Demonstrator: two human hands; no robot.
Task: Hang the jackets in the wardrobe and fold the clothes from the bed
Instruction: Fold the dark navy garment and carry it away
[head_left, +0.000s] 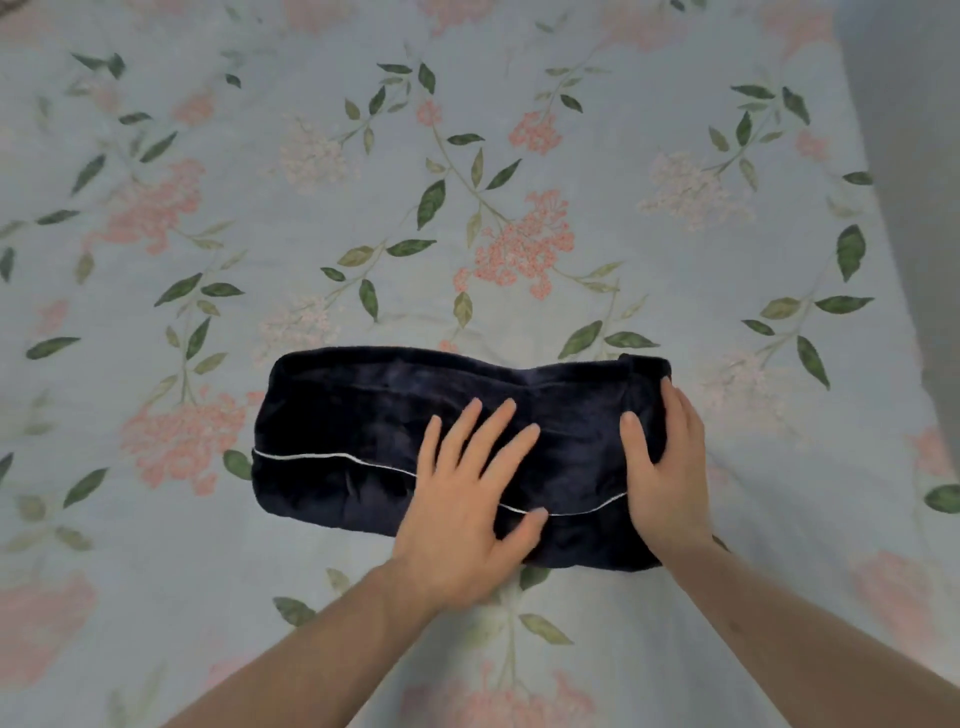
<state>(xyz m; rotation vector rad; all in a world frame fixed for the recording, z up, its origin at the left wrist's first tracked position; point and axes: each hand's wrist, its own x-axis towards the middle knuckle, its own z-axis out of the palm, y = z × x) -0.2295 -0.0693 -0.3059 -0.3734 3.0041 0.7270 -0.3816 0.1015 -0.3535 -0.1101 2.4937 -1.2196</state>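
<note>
Nearest, two bare forearms, coming up from the bottom edge over the floral bedsheet (519, 156). Left hand (467, 499) lying flat on the dark navy garment (353, 415), fingers straight and a little spread, pressing down near its middle, thumb touching the thin white piping (322, 455). Right hand (665, 467) resting on the right end of the same garment, fingers nearly straight and close together, thumb apart on the inner side; holding nothing, only pressing.

Garment folded into a thick band on the bed, in the lower middle of the view. Long axis running left to right, across the person. Piping following this axis, sloping down slightly toward the right and partly covered by the left hand. Right end partly hidden under the right hand.

Further away, only sheet: pale blue with pink flower clusters and green leaves, slightly wrinkled. Far right, a blurred grey strip beyond the edge of the bed; cannot tell what.
</note>
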